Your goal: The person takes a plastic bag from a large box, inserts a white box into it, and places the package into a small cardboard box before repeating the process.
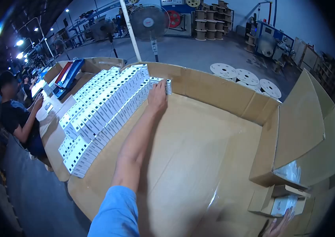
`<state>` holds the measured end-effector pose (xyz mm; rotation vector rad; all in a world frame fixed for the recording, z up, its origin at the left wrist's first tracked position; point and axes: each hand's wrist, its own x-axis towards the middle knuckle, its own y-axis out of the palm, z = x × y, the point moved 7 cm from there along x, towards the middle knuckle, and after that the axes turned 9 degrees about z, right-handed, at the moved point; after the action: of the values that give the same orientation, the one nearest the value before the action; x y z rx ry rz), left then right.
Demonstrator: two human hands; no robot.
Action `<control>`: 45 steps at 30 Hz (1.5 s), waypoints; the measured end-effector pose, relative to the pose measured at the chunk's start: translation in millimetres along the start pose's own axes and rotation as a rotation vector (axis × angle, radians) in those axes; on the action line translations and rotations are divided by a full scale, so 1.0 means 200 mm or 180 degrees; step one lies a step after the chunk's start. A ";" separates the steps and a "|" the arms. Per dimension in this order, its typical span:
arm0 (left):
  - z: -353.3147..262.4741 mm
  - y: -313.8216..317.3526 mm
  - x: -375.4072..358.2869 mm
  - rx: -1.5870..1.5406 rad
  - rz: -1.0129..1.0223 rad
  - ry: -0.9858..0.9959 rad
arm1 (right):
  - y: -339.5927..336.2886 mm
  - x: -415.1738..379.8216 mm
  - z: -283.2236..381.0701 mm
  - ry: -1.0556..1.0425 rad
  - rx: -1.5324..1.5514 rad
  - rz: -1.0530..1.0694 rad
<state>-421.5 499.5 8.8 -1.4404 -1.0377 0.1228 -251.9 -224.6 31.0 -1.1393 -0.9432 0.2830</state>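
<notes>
My left hand (158, 95) is stretched out to the far end of the front row, its fingers closed over a small white box (169, 87) there. Tight rows of similar white boxes (108, 96) with small dark squares on top run diagonally across the left of the cardboard-covered table (187, 158). At the lower right edge, my right hand (281, 226) lies with its fingers extended beside a small open carton (263, 200). Inside that carton are a white box (281, 206) and clear plastic; the hand is partly cut off by the frame.
Cardboard walls (215, 94) border the table's far side, and a tall open carton (300, 122) with plastic inside stands at right. A co-worker (19, 118) sits at left near a blue tray (72, 75). Beyond are white reels (246, 77) and a fan (148, 23).
</notes>
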 end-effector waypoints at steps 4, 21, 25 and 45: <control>0.05 0.05 0.08 0.0587 -0.0378 0.0040 | 0.01 0.00 0.01 0.0145 -0.0006 0.0268; -0.19 -0.56 -0.55 -0.2404 -0.1049 -0.0058 | -0.03 -0.13 -0.11 0.0907 -0.0078 0.0795; -0.55 -0.78 -1.03 -0.2955 -0.0695 -0.0057 | -0.19 -0.14 0.18 0.0958 0.1100 0.0450; -2.52 -0.98 -1.43 -0.2222 0.1703 0.2866 | -0.02 -0.56 0.07 0.1618 0.4916 0.1074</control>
<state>-365.1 -97.8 131.9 -2.0724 0.0944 -0.5164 -331.5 -288.8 -19.2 0.1202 0.0855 0.7658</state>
